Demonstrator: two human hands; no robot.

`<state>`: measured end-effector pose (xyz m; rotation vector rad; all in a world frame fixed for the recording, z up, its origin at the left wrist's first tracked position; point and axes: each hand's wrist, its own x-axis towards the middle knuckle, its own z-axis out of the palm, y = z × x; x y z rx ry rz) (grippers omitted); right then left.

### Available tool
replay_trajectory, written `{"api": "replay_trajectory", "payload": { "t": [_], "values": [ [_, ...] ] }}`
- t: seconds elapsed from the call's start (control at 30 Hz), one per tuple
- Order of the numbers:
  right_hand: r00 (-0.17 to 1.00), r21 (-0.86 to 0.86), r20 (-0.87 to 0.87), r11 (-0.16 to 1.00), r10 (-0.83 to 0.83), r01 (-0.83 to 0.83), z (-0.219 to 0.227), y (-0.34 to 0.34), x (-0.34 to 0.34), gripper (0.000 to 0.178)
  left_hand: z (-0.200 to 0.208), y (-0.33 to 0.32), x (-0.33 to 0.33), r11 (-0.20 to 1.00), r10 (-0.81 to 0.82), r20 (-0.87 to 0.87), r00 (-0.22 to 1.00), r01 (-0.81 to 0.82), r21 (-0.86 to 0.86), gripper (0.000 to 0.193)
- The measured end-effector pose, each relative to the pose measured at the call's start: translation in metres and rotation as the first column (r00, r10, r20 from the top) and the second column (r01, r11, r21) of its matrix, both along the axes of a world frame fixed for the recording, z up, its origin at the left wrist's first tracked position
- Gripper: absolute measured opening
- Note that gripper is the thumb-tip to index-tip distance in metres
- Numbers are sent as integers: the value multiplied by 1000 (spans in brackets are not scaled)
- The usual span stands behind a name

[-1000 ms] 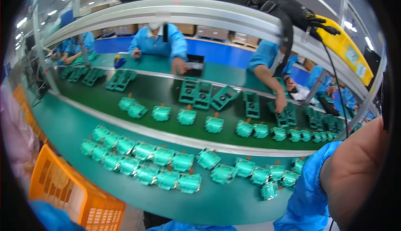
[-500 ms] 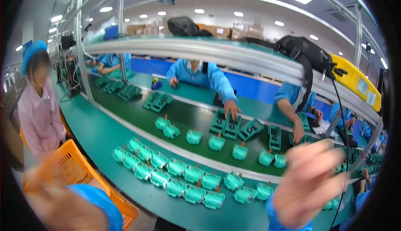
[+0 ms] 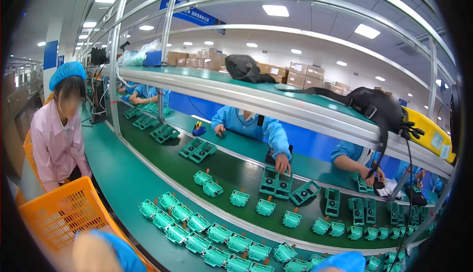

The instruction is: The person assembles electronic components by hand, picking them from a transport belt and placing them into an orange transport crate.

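Note:
At the lower left, my left hand (image 3: 93, 253) is a smear of motion beside its blue sleeve (image 3: 123, 252), in front of an orange plastic crate (image 3: 61, 218). Its fingers cannot be made out. Of my right arm only a blue sleeve (image 3: 342, 261) shows at the bottom edge; the hand itself is out of the picture. Between the two sleeves, two rows of green plastic housings (image 3: 197, 242) with small orange tabs lie on the green bench (image 3: 116, 173). More single housings (image 3: 239, 198) sit on the dark green conveyor belt (image 3: 170, 161) beyond.
Across the belt, people in blue sleeves handle green trays with round black parts (image 3: 305, 192). A person in pink (image 3: 56, 139) stands at the left. Overhead, a metal shelf (image 3: 246, 95) carries black bags (image 3: 372, 104) and a yellow bin (image 3: 426, 131). A black cable hangs at the right.
Both hands have dropped toward the lower edge, the right one leaving the picture. My view has tilted upward. A co-worker's hand across the belt has drawn back from the trays at right.

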<state>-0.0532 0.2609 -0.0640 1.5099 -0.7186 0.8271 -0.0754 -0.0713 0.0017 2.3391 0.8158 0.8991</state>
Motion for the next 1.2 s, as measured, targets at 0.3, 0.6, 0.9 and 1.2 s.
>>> {"api": "replay_trajectory", "payload": {
  "t": [0.3, 0.6, 0.9, 1.2],
  "values": [
    [17, 990, 68, 69, -998, 124, -158, -18, -326, 83, -150, 0, -335, -335, 405, -733, -546, -835, 437, 87],
    [-468, 994, 29, 77, -883, -83, -199, -99, -356, 88, -236, 34, -429, -265, 521, -831, -193, -963, 57, 106],
    [-499, 952, 64, -97, -864, 290, -229, -152, -370, 87, -284, 34, -445, -164, 669, -704, -240, -971, 176, 78],
    [-373, 929, 364, 361, -853, 81, -117, -81, -324, 70, -154, 5, -376, -311, 808, -389, -442, -882, 354, 79]
  ]
}}
